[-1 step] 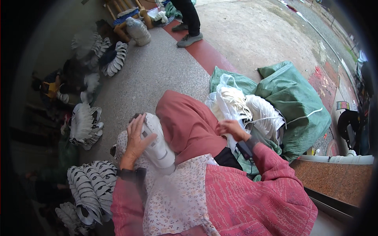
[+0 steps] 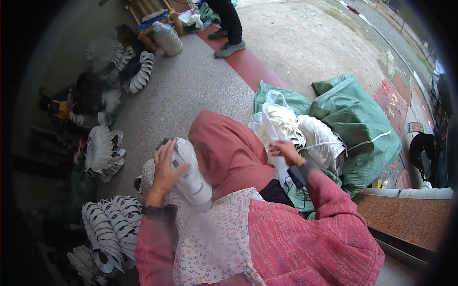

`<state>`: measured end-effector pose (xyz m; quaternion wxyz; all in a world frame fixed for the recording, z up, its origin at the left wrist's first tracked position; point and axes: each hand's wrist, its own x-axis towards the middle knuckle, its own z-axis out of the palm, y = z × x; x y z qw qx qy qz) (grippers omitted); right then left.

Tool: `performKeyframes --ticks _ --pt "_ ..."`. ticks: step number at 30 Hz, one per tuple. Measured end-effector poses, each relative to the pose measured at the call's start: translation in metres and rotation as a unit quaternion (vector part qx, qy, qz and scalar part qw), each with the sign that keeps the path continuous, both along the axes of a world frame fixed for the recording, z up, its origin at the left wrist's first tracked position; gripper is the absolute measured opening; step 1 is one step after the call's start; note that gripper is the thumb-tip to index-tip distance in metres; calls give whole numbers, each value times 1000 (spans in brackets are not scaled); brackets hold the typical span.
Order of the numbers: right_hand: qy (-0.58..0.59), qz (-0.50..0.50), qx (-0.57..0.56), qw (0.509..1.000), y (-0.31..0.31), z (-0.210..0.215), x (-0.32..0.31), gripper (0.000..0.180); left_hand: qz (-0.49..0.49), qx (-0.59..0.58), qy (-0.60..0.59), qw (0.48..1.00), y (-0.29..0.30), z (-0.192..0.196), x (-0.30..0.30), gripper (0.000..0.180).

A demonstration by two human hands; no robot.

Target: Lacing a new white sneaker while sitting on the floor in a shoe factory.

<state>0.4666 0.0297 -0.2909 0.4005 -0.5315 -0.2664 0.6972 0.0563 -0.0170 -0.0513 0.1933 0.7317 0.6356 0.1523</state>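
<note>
My left hand [image 2: 166, 172] lies over a white shoe upper [image 2: 195, 183] on my lap, with its fingers along one side and the thumb across the top. The upper has grey patches and looks stretched over a solid form, which I cannot make out fully. My right hand [image 2: 286, 150] is at the near side of a clear plastic bag [image 2: 268, 126], beside my knee. Its fingers are drawn together, and anything between them is too small to tell. Cream-coloured strips [image 2: 281, 117] fill the bag. Against it lies a curved stack of white pieces [image 2: 320, 138].
A large green sack [image 2: 360, 124] stands at the right. Bundles of white curved pieces [image 2: 112, 226] line the left side. Farther off are a plastic jug [image 2: 167, 39], a wooden chair [image 2: 148, 24] and a person's legs [image 2: 231, 28]. A brown stone ledge [image 2: 405, 214] is near right.
My right hand has moved slightly right and away from me, closer to the plastic bag. My left hand and the shoe upper stay in place.
</note>
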Motion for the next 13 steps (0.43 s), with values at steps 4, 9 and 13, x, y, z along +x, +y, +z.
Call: performKeyframes --ticks 4,9,13 --pt "-165 -61 62 982 89 -12 32 23 10 1 10 1000 -3 3 -5 90" --pt "-442 -9 316 840 173 -21 41 29 11 -3 23 1000 7 5 2 92" --pt "-483 128 338 798 203 -26 11 45 25 -11 30 999 6 3 -10 94"
